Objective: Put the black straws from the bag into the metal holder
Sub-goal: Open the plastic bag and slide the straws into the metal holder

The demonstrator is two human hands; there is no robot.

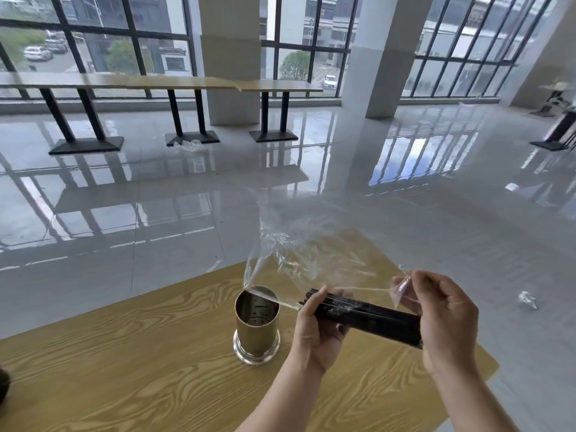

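Straws [371, 319] sit clamped in left hand [314, 332]; right hand [442, 319], pinching bag [311, 260], should peel toward 3 o'clock before tipping into holder [256, 325] at 9 o'clock.

The left hand [314, 332] is raised with its palm turned up and its fingers curled closed in a grip. The right hand [445, 322] is held level with it, thumb and fingertips pinched together, both forearms bare.
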